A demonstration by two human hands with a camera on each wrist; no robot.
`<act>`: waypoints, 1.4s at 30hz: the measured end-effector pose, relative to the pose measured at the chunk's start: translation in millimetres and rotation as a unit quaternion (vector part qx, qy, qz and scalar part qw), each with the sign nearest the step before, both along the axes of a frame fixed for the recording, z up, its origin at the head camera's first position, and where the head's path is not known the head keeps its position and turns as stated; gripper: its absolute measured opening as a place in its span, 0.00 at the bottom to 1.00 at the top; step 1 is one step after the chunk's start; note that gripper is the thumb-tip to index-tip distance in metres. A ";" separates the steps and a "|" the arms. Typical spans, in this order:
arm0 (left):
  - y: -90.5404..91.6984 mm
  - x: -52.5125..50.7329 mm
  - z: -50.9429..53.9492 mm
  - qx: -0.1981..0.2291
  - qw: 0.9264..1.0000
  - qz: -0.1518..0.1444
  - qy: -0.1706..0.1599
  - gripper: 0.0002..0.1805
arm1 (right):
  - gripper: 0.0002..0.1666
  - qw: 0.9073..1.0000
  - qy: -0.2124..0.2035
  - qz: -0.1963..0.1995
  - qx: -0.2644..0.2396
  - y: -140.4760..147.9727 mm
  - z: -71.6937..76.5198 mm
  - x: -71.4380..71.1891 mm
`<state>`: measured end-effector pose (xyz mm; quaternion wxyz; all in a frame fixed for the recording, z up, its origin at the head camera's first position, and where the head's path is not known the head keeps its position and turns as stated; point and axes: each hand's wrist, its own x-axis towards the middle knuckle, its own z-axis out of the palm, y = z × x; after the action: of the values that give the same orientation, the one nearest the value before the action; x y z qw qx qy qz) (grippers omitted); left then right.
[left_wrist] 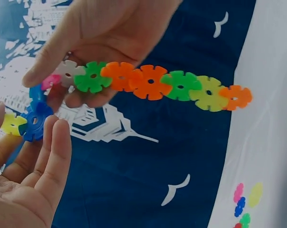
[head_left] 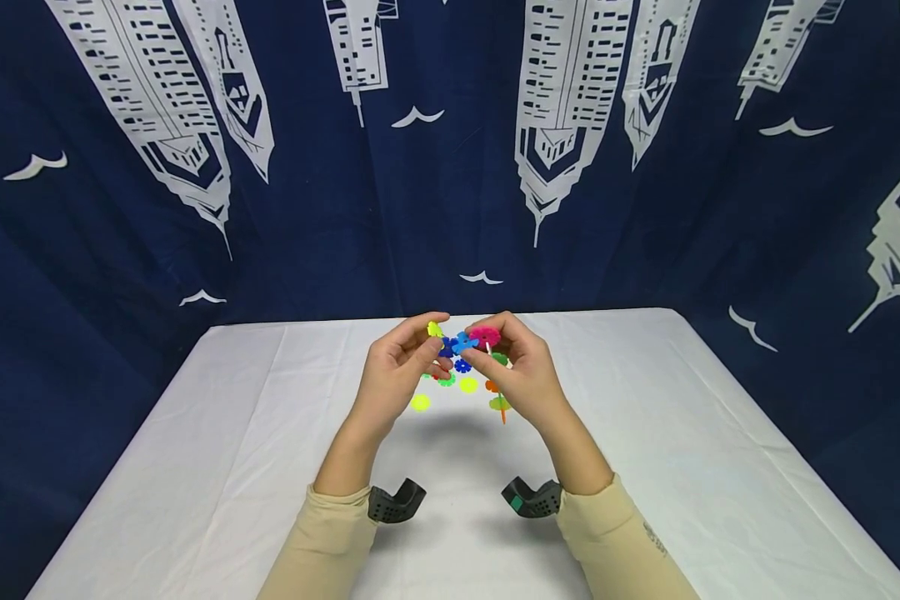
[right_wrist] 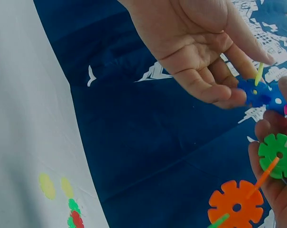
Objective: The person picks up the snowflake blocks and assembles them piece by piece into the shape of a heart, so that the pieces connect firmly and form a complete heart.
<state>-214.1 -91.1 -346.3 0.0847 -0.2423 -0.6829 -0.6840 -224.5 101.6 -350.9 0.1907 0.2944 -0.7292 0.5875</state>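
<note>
A linked chain of notched plastic discs is held up between both hands. My left hand (head_left: 392, 372) pinches its dark blue disc (left_wrist: 35, 120) and yellow disc (left_wrist: 13, 124) between thumb and fingers. My right hand (head_left: 527, 372) grips the light blue disc (head_left: 463, 342) beside the pink disc (head_left: 485, 336). From there a row hangs past the right fingers, with a white disc, a green disc (left_wrist: 93, 77), orange discs (left_wrist: 151, 81), another green, a yellow-green and an end orange disc (left_wrist: 236, 98). The dark blue and light blue discs touch.
Loose discs lie on the white table (head_left: 270, 433) below the hands: yellow ones (head_left: 420, 402), a blue one (head_left: 462, 366), and green and red ones (right_wrist: 77, 220). A dark blue curtain (head_left: 435, 200) with white building prints hangs behind the table.
</note>
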 end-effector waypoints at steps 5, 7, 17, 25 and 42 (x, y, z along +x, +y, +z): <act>0.2 -3.4 -3.9 -0.001 1.000 -0.001 -0.014 0.18 | 0.23 1.000 0.007 -0.010 -0.001 -2.1 -4.4 -2.8; -0.7 -4.8 -5.0 0.009 1.000 -0.005 -0.022 0.18 | 0.26 1.000 0.009 -0.008 0.003 -2.6 -5.2 -3.7; -9.8 -10.4 -3.4 0.030 0.999 0.005 -0.029 0.17 | 0.22 1.000 0.012 -0.002 0.005 1.9 -9.7 -17.1; -17.0 -8.8 0.2 0.030 0.999 0.015 -0.026 0.17 | 0.15 0.990 -0.106 -0.071 0.055 1.6 -54.0 -57.9; -21.8 -8.3 1.0 -0.011 0.999 0.021 -0.046 0.15 | 0.16 0.917 -0.157 -0.143 0.338 -36.1 -104.3 -102.0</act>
<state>-222.4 -112.9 -345.3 0.0648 -0.1973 -0.6985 -0.6848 -326.6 65.5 -455.2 0.0457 0.1378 -0.9391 0.3113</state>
